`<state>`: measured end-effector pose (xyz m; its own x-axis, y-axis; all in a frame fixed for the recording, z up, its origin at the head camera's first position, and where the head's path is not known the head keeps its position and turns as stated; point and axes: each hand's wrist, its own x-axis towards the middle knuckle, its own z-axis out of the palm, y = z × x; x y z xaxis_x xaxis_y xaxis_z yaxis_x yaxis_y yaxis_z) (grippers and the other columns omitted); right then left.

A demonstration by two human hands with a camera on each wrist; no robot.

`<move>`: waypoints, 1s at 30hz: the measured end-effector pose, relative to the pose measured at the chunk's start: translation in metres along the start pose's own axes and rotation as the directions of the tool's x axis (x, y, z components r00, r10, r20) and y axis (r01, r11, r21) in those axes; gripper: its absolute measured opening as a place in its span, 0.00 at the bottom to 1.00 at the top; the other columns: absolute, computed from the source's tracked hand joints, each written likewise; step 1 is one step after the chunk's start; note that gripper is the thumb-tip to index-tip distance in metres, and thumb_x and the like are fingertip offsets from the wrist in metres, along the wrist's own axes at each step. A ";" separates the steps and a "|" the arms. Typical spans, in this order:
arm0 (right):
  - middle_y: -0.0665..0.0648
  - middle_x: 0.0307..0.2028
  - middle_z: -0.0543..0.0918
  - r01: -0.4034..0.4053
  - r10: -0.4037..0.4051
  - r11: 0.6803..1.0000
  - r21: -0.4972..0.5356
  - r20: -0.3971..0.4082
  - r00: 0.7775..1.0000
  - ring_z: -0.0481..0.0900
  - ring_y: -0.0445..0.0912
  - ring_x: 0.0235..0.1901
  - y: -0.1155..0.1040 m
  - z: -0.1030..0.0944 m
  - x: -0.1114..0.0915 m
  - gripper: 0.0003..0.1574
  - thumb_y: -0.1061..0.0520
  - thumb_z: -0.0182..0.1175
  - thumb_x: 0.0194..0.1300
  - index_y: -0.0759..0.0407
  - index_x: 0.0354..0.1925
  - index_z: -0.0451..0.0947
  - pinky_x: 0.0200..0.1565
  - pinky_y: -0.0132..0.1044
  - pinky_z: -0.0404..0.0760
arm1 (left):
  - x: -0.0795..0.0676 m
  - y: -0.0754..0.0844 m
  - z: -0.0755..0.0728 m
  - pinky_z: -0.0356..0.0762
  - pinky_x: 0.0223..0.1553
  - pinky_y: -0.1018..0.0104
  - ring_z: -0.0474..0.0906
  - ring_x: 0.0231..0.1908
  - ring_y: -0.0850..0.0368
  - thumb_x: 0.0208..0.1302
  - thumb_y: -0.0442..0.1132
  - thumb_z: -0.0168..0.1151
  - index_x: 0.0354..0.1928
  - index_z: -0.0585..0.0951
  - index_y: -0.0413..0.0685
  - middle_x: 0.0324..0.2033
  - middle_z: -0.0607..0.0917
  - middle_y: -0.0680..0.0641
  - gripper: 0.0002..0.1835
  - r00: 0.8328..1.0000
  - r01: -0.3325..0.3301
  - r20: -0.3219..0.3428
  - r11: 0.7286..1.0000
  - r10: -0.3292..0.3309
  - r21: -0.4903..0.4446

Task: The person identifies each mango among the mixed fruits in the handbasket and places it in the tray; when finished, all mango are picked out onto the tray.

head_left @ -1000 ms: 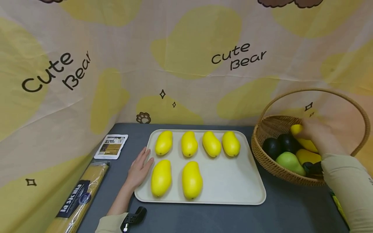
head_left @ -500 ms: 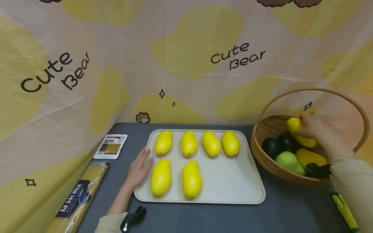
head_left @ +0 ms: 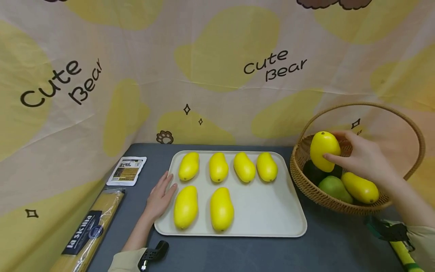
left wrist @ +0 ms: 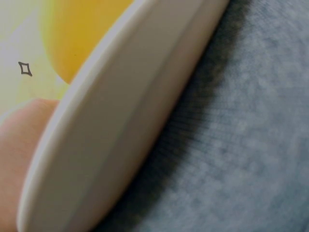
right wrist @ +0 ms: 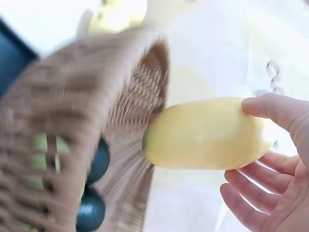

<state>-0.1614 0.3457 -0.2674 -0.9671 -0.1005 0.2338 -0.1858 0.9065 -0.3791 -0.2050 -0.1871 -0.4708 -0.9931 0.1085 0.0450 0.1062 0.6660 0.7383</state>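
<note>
My right hand (head_left: 368, 156) pinches a yellow mango (head_left: 323, 149) between thumb and fingers, above the wicker basket (head_left: 302, 189) at the right. In the right wrist view, the mango (right wrist: 207, 135) lies lengthwise from the fingertips toward the basket wall. Below it in the basket are another mango (head_left: 360, 187), a green fruit (head_left: 334, 189) and dark round fruits (head_left: 313, 172), partly covered. Straight-fingered, my left hand (head_left: 159, 198) rests on the left edge of a white tray (head_left: 268, 211). Two rows of mangoes lie on that tray, such as one (head_left: 221, 209) in the front row.
The basket's tall handle (head_left: 367, 104) arches over the fruit. Left of the tray lie a spaghetti pack (head_left: 90, 230) and a white pouch (head_left: 127, 171). A green-and-yellow item (head_left: 402, 255) sits by the right sleeve. A patterned cloth (head_left: 217, 68) hangs behind the table.
My right hand has lifted the mango out of the basket and moved it left, turning its end toward the head camera. The left hand has stayed on the tray edge.
</note>
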 end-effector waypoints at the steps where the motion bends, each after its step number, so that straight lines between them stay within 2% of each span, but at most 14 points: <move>1: 0.70 0.52 0.77 0.021 -0.021 1.000 0.007 -0.016 1.000 0.77 0.63 0.47 -0.006 0.001 -0.003 0.45 0.44 0.69 0.60 0.66 0.66 0.64 0.41 0.38 0.75 | 0.000 0.000 0.000 0.41 0.65 0.31 0.45 0.72 0.34 0.77 0.53 0.43 0.75 0.58 0.43 0.76 0.49 0.42 0.32 1.000 -0.002 -0.002 1.000 0.002 0.001; 5: 0.65 0.51 0.79 0.134 -0.133 0.991 0.003 -0.106 0.985 0.80 0.59 0.44 -0.030 0.010 -0.015 0.44 0.50 0.74 0.55 0.63 0.64 0.68 0.38 0.16 0.66 | 0.000 -0.002 -0.001 0.41 0.64 0.30 0.45 0.72 0.33 0.77 0.53 0.43 0.75 0.58 0.43 0.76 0.49 0.42 0.32 1.000 -0.004 -0.006 1.000 0.004 -0.001; 6: 0.64 0.51 0.79 0.162 -0.162 0.987 -0.006 -0.131 0.978 0.81 0.58 0.43 -0.036 0.013 -0.019 0.45 0.52 0.76 0.52 0.62 0.64 0.68 0.39 0.13 0.65 | -0.001 -0.002 -0.002 0.41 0.64 0.30 0.45 0.72 0.33 0.77 0.53 0.43 0.75 0.58 0.43 0.76 0.49 0.42 0.32 1.000 -0.002 -0.004 1.000 0.002 -0.002; 9: 0.59 0.49 0.80 0.248 -0.254 0.967 -0.053 -0.212 0.944 0.80 0.52 0.42 -0.052 0.025 -0.028 0.48 0.56 0.79 0.44 0.59 0.63 0.70 0.42 0.14 0.64 | -0.001 -0.002 -0.002 0.41 0.64 0.30 0.45 0.72 0.34 0.77 0.53 0.43 0.75 0.58 0.43 0.76 0.49 0.42 0.32 1.000 -0.003 -0.002 1.000 0.003 0.000; 12: 0.57 0.50 0.80 0.337 -0.347 0.938 -0.084 -0.260 0.901 0.78 0.47 0.42 -0.063 0.038 -0.036 0.53 0.59 0.80 0.39 0.58 0.65 0.70 0.43 0.19 0.67 | 0.000 -0.002 -0.001 0.41 0.65 0.31 0.45 0.72 0.34 0.77 0.53 0.43 0.75 0.58 0.43 0.76 0.49 0.42 0.32 1.000 -0.003 0.000 1.000 0.003 0.004; 13: 0.56 0.50 0.80 0.365 -0.376 0.927 -0.092 -0.266 0.888 0.78 0.46 0.42 -0.066 0.042 -0.038 0.53 0.59 0.79 0.40 0.58 0.65 0.69 0.43 0.21 0.69 | 0.000 -0.002 -0.001 0.41 0.65 0.31 0.45 0.72 0.34 0.77 0.53 0.43 0.75 0.58 0.44 0.76 0.49 0.42 0.32 1.000 -0.002 0.000 1.000 0.002 0.004; 16: 0.56 0.53 0.79 0.435 -0.447 0.894 -0.106 -0.271 0.853 0.76 0.46 0.44 -0.073 0.057 -0.044 0.48 0.42 0.73 0.53 0.59 0.66 0.68 0.44 0.28 0.71 | 0.000 -0.001 0.000 0.40 0.65 0.31 0.44 0.72 0.35 0.77 0.53 0.43 0.75 0.58 0.44 0.76 0.48 0.43 0.32 1.000 0.006 0.003 1.000 -0.006 0.002; 18: 0.56 0.55 0.78 0.468 -0.476 0.878 -0.098 -0.266 0.838 0.76 0.47 0.46 -0.075 0.070 -0.046 0.46 0.32 0.61 0.61 0.60 0.66 0.68 0.48 0.26 0.69 | 0.000 -0.001 0.000 0.40 0.65 0.31 0.44 0.72 0.35 0.77 0.53 0.43 0.75 0.58 0.44 0.76 0.48 0.43 0.32 1.000 0.010 0.003 1.000 -0.010 0.001; 20: 0.57 0.56 0.78 0.498 -0.500 0.863 -0.079 -0.264 0.825 0.76 0.48 0.49 -0.077 0.084 -0.049 0.46 0.28 0.47 0.66 0.61 0.65 0.69 0.53 0.24 0.67 | 0.000 -0.002 -0.001 0.40 0.65 0.31 0.44 0.72 0.35 0.77 0.53 0.43 0.75 0.58 0.44 0.76 0.48 0.43 0.32 1.000 0.009 0.002 1.000 -0.009 0.000; 24: 0.55 0.57 0.77 0.559 -0.542 0.829 -0.007 -0.258 0.800 0.75 0.47 0.51 -0.077 0.116 -0.055 0.42 0.31 0.49 0.68 0.60 0.64 0.71 0.57 0.20 0.63 | 0.000 -0.001 -0.002 0.40 0.65 0.31 0.44 0.72 0.35 0.77 0.53 0.43 0.74 0.58 0.43 0.76 0.49 0.42 0.32 1.000 0.004 -0.003 1.000 -0.004 -0.001; 27: 0.55 0.57 0.77 0.612 -0.585 0.790 0.026 -0.264 0.767 0.74 0.47 0.52 -0.076 0.139 -0.059 0.39 0.36 0.52 0.68 0.61 0.64 0.70 0.58 0.21 0.64 | 0.001 -0.001 -0.001 0.40 0.66 0.32 0.45 0.72 0.35 0.77 0.52 0.44 0.74 0.59 0.43 0.76 0.49 0.42 0.32 1.000 -0.001 -0.002 1.000 0.001 -0.004; 30: 0.55 0.59 0.75 0.643 -0.615 0.765 0.047 -0.247 0.749 0.74 0.49 0.55 -0.075 0.155 -0.061 0.37 0.39 0.53 0.68 0.61 0.65 0.70 0.62 0.23 0.62 | 0.001 -0.001 -0.001 0.40 0.66 0.33 0.45 0.72 0.35 0.77 0.52 0.44 0.74 0.59 0.43 0.76 0.49 0.42 0.32 1.000 -0.001 0.000 1.000 0.001 -0.006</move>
<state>-0.1156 0.2200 -0.3919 -0.5672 -0.5309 0.6297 -0.7719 0.6092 -0.1817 -0.2063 -0.1885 -0.4710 -0.9930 0.1089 0.0460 0.1070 0.6613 0.7424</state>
